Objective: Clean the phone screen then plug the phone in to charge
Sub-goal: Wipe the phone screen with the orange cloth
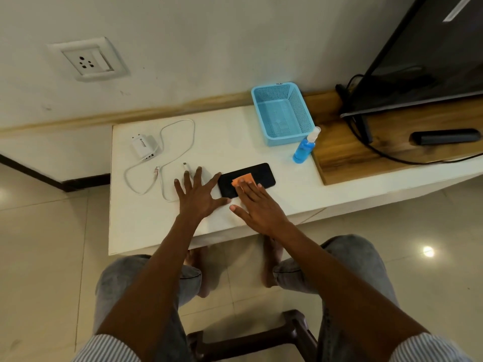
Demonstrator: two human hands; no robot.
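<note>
A black phone (pixel 261 174) lies flat, screen up, on the white table (pixel 230 137). My right hand (pixel 257 205) rests flat on an orange cloth (pixel 241 179) and presses it onto the screen. My left hand (pixel 197 194) lies spread on the table just left of the phone, its forefinger touching the phone's left end. A white charger plug (pixel 143 146) with its white cable (pixel 172 142) lies at the table's left; the cable's loose ends sit near my left fingers. A wall socket (pixel 87 60) is on the wall above.
A light blue mesh basket (pixel 283 113) stands at the back right of the table, with a blue spray bottle (pixel 304 147) beside it. Further right are a wooden board, a black remote (pixel 447 136), a TV (pixel 431 56) and dark cables. My knees and a stool are below.
</note>
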